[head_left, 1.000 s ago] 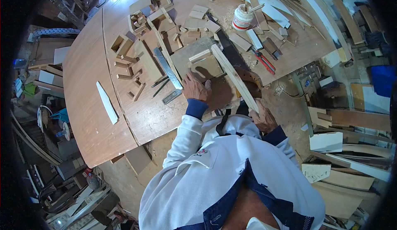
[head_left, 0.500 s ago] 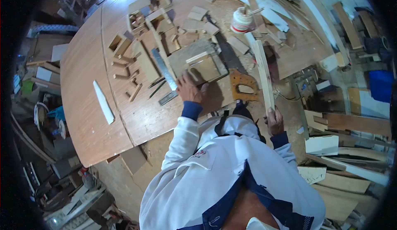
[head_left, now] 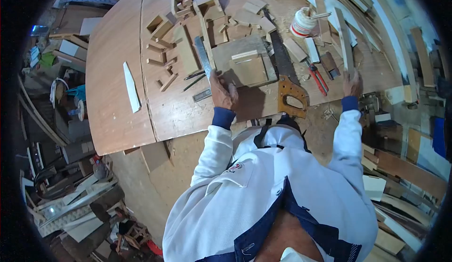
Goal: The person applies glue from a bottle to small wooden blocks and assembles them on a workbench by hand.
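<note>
Wooden strip (head_left: 343, 40) extends over the table (head_left: 110, 120), its long axis pointing forward from the right hand (head_left: 352, 84), which is closed around the near end; the left hand (head_left: 223, 91), half curled, is at the metal blade (head_left: 203, 55), whether gripping I cannot tell

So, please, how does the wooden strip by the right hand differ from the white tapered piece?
The wooden strip looks uniformly wide; the white tapered piece narrows toward one end. The right hand holds the wooden strip's near end; no hand touches the white tapered piece. Both are slender.
</note>
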Available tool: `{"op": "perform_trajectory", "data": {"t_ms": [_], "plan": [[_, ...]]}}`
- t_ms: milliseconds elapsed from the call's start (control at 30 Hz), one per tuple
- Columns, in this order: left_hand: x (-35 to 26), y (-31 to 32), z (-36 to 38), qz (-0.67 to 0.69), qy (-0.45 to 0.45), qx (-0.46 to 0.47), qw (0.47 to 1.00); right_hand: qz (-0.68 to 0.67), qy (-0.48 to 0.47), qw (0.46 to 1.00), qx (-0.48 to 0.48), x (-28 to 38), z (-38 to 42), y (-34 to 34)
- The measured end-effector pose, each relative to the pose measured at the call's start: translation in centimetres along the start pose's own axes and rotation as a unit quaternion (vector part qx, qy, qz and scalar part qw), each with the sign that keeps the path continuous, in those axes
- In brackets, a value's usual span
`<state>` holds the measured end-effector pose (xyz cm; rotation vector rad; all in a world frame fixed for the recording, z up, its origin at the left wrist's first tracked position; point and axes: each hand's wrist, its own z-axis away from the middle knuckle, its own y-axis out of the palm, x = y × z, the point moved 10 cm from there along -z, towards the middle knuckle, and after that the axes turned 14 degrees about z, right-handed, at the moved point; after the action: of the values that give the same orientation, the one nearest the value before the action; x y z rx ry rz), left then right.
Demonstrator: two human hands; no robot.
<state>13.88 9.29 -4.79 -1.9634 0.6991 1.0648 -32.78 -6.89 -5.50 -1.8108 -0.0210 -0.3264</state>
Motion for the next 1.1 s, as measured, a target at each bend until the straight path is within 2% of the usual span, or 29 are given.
{"op": "perform_trajectory", "data": {"t_ms": [67, 100, 133, 200, 233, 300, 367, 433, 467, 500, 533, 567, 600, 667, 700, 733, 767, 800, 833, 867, 933, 967, 1000, 1067, 1100], "plan": [[1.2, -2.6, -0.4, 0.001, -0.058, -0.065, 0.996, 0.019, -0.009, 0.998, -0.067, 0.0, -1.9, 0.1], [2.4, -3.8, -0.5, -0.005, -0.069, -0.087, 0.994, 0.015, -0.010, 0.998, -0.063, 0.1, -2.8, 0.7], [2.8, -5.3, -1.0, -0.096, -0.025, -0.116, 0.988, -0.011, -0.007, 0.999, -0.034, 0.0, -3.6, 1.6], [5.3, -7.1, -2.5, -0.152, -0.042, -0.086, 0.984, -0.037, -0.003, 0.999, -0.001, -0.4, -4.6, 3.2], [5.8, -7.9, -3.7, -0.155, -0.042, -0.085, 0.983, -0.028, -0.011, 0.999, -0.032, -0.4, -4.9, 3.4], [8.5, -9.7, -5.7, -0.239, -0.162, -0.091, 0.953, -0.023, -0.018, 0.997, -0.064, -0.2, -5.2, 3.3], [9.0, -9.8, -7.5, -0.284, -0.188, -0.080, 0.937, -0.013, -0.003, 1.000, 0.021, -0.2, -5.8, 4.7], [10.4, -9.8, -8.9, -0.356, -0.229, -0.031, 0.906, -0.001, -0.020, 1.000, -0.001, -0.2, -5.8, 5.1], [11.9, -9.9, -9.4, -0.356, -0.225, -0.031, 0.907, 0.013, -0.039, 0.999, -0.020, -0.1, -5.7, 5.3], [13.6, -9.3, -9.9, -0.416, -0.184, -0.003, 0.891, 0.012, -0.035, 0.999, -0.023, -0.7, -5.7, 6.0], [12.0, -8.3, -10.7, -0.472, -0.143, 0.023, 0.869, 0.006, -0.045, 0.999, -0.030, -0.9, -5.8, 6.6], [12.8, -8.2, -10.7, -0.422, -0.234, 0.062, 0.874, 0.001, -0.054, 0.998, -0.038, -1.2, -6.0, 7.1], [13.3, -7.9, -11.0, -0.422, -0.230, 0.063, 0.875, 0.001, -0.050, 0.998, -0.040, -0.8, -5.8, 6.5], [14.5, -8.2, -11.5, -0.369, -0.219, -0.004, 0.903, 0.105, 0.013, 0.994, 0.030, -0.5, -5.4, 5.6], [14.3, -7.9, -11.6, -0.353, -0.202, -0.003, 0.914, 0.106, 0.017, 0.994, 0.026, -0.7, -5.5, 5.7], [17.3, -8.3, -11.6, -0.350, -0.199, -0.002, 0.915, 0.106, 0.011, 0.994, 0.015, -0.8, -5.7, 6.2], [22.3, -8.2, -11.6, -0.400, -0.160, 0.042, 0.902, 0.105, 0.004, 0.994, 0.004, -1.0, -5.8, 6.6], [22.5, -7.3, -12.3, -0.447, -0.119, 0.086, 0.882, 0.106, 0.005, 0.994, 0.001, -1.1, -5.8, 6.7], [23.7, -7.9, -12.8, -0.357, -0.169, 0.046, 0.918, 0.079, 0.000, 0.997, -0.004, -1.1, -5.8, 6.8], [24.2, -8.1, -13.1, -0.356, -0.168, 0.045, 0.918, 0.051, -0.006, 0.999, -0.009, -1.0, -5.9, 6.9], [19.9, -8.1, -13.6, -0.357, -0.143, 0.034, 0.922, 0.037, -0.027, 0.999, -0.028, -0.8, -5.7, 6.8], [16.8, -8.8, -13.3, -0.242, -0.245, 0.015, 0.939, 0.023, -0.049, 0.997, -0.046, -0.5, -5.6, 6.5], [18.1, -9.2, -13.5, -0.241, -0.246, 0.014, 0.939, 0.024, -0.050, 0.997, -0.047, -0.3, -5.5, 6.3], [23.0, -9.7, -13.2, -0.096, -0.295, 0.007, 0.951, -0.010, -0.038, 0.999, -0.023, -0.3, -5.2, 6.1], [19.8, -8.9, -12.5, -0.040, -0.347, 0.032, 0.936, -0.010, -0.039, 0.999, -0.023, 0.1, -4.9, 5.4]]}}
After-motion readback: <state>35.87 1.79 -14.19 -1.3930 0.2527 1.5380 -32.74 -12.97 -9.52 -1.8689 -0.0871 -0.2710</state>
